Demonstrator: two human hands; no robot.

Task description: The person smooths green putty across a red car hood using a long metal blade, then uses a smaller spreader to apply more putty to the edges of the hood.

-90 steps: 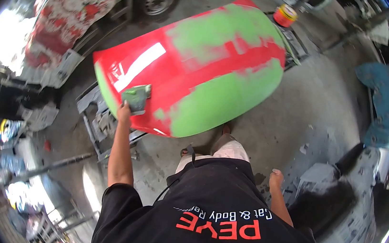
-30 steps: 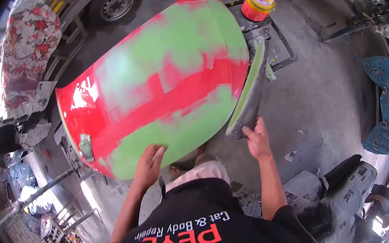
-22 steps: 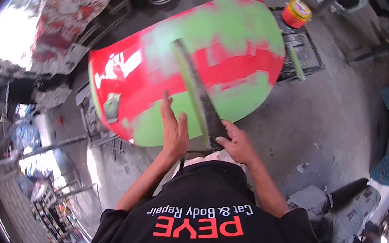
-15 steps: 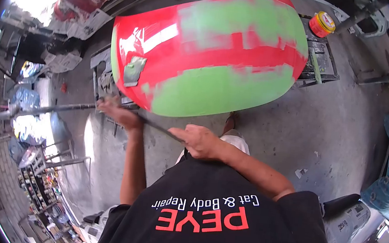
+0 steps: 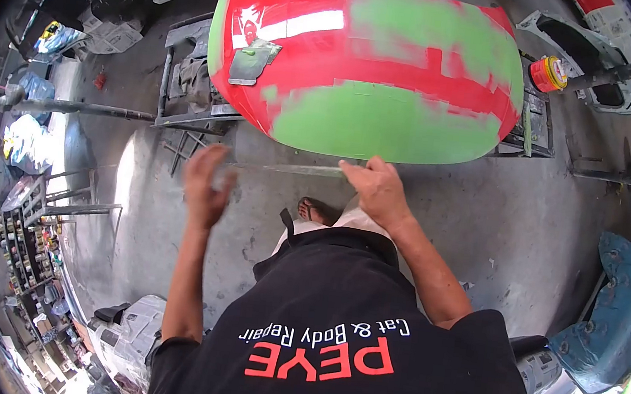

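My right hand (image 5: 379, 194) grips one end of a long thin blade (image 5: 299, 169), and my left hand (image 5: 206, 184), blurred, is at its other end, though I cannot tell if it is closed on it. The blade lies level just below the red hood (image 5: 370, 63), which is patched with green filler. A small spreader (image 5: 251, 64) rests on the hood's left part.

Car panel (image 5: 370, 63): glossy red, overlaid with broad matt patches of light green along its near edge and far right side; a white glare streak crosses its far left part. Small spreader (image 5: 251, 63) on the panel's left end: grey, smeared green. Long thin blade (image 5: 304, 169) held just off the panel's near edge: pale grey-green. Tin (image 5: 547, 73) beside the panel's right end: red-orange wall, yellow lid. Shirt (image 5: 346, 340): black, with red and white lettering. Floor (image 5: 500, 218): mottled grey concrete. Part (image 5: 613, 316) at right: teal-blue.
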